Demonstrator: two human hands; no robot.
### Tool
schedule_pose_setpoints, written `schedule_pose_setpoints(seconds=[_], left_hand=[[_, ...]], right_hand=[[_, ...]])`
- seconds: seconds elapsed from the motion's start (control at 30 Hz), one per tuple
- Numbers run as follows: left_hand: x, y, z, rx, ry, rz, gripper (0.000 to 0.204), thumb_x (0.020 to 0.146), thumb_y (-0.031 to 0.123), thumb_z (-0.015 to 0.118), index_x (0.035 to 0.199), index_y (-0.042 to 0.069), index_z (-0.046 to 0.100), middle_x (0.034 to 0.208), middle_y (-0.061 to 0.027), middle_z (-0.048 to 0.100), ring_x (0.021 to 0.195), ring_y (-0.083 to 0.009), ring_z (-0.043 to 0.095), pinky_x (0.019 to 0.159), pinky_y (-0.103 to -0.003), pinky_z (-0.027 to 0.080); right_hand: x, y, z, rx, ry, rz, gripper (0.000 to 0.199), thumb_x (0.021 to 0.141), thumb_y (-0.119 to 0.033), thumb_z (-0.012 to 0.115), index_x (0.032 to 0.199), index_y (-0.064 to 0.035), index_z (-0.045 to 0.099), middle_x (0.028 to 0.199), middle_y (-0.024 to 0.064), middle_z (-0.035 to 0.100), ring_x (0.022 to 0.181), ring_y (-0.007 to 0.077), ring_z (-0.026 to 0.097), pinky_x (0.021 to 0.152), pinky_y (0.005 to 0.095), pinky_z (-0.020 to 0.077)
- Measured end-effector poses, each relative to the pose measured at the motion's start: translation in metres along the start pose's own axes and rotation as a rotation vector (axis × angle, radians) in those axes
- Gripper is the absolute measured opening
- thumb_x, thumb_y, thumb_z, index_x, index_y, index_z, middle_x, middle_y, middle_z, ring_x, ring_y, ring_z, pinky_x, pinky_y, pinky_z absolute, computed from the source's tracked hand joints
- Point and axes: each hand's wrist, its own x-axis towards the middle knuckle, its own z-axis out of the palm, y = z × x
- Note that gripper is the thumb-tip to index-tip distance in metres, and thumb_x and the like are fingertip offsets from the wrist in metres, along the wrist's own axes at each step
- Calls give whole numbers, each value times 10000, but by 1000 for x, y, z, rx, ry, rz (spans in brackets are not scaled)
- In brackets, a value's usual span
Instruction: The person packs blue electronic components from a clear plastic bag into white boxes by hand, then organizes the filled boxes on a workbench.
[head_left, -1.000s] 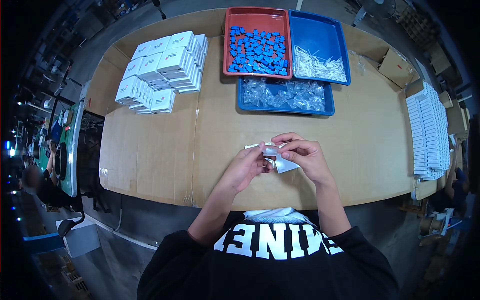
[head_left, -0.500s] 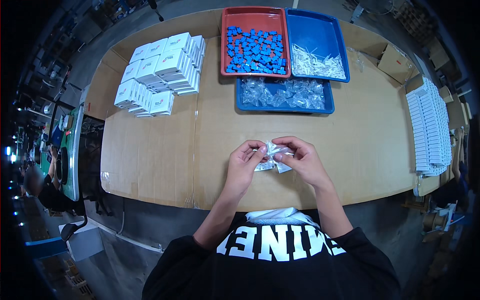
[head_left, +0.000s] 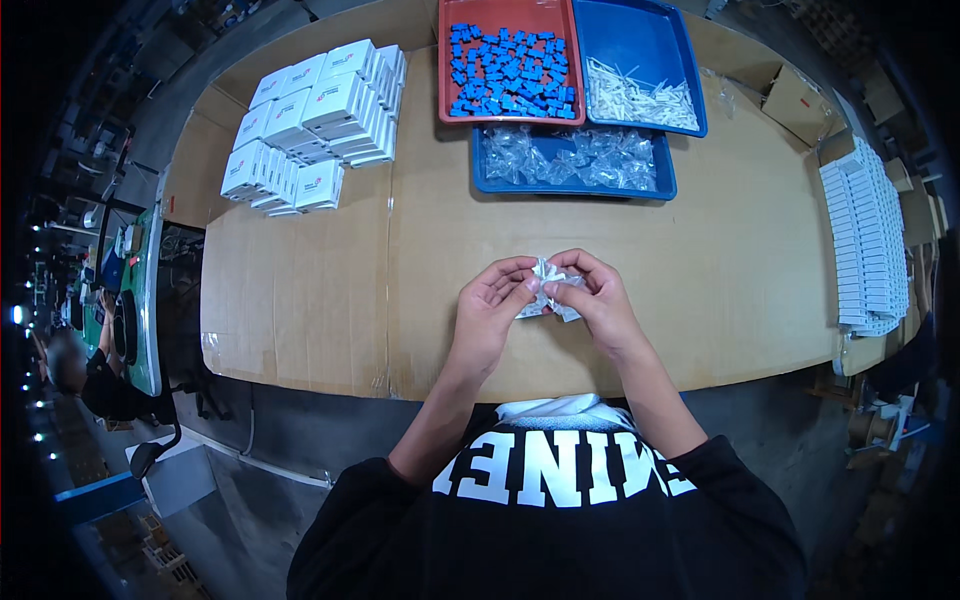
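Observation:
Over the near middle of the cardboard-covered table, both hands pinch a small crinkled clear plastic bag (head_left: pixel 569 313). My left hand (head_left: pixel 490 305) has its thumb and forefinger closed on the bag's left side, the other fingers curled. From the right, my right hand (head_left: pixel 605 305) pinches it the same way, so the thumbs almost meet. Part of the bag sticks up between the fingertips and part hangs below, with a small reddish spot on it. The fingers hide much of the bag; I cannot tell what is inside.
Ahead stand a red tray (head_left: pixel 510 13) of blue plastic pieces, a blue tray (head_left: pixel 630 35) of white slender parts and a lower blue tray (head_left: pixel 575 190) of clear bags. White boxes (head_left: pixel 320 110) are stacked left, more white boxes (head_left: pixel 862 240) right. A person (head_left: pixel 100 375) sits far left.
The view has shifted, so the table and trays sit higher in the picture. My hands stay together on the bag, and its lower corners are now drawn in closer under my fingers.

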Motion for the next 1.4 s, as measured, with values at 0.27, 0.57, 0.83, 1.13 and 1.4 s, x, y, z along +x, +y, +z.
schedule_pose_setpoints(seconds=[0.27,0.57,0.83,1.13,1.4], left_hand=[[3,-15,-9,-141,9,7,345,983,-21,641,1323,-42,588,1090,-32,630,1025,-90,619,919,-244,518],[6,-21,-3,61,84,127,266,973,-17,667,1233,-16,612,1071,-40,648,952,-96,635,858,-229,518],[5,-25,-4,14,64,58,150,985,17,668,1127,-10,628,1039,-52,695,953,-93,658,842,-233,512],[10,-31,-8,-24,113,114,111,972,-19,639,1069,13,594,1019,-22,634,933,-63,607,815,-219,494],[8,-24,-6,21,32,53,103,979,-17,639,1064,12,587,1012,-32,645,931,-69,625,817,-231,512]], right_hand=[[5,0,-2,-132,-17,36,269,937,-50,722,1188,6,643,1055,62,693,932,114,677,827,266,560],[10,4,-3,29,41,1,251,935,17,686,1185,14,655,996,49,700,922,95,672,806,240,534],[9,5,-11,-194,68,25,166,949,-24,704,1110,2,679,991,37,700,914,82,642,814,243,522],[9,7,-11,-167,42,22,158,972,-49,696,1117,14,690,1001,28,707,937,83,651,827,237,517],[8,13,-13,-185,46,16,197,978,-42,679,1164,21,692,991,31,701,927,80,640,820,228,505]])
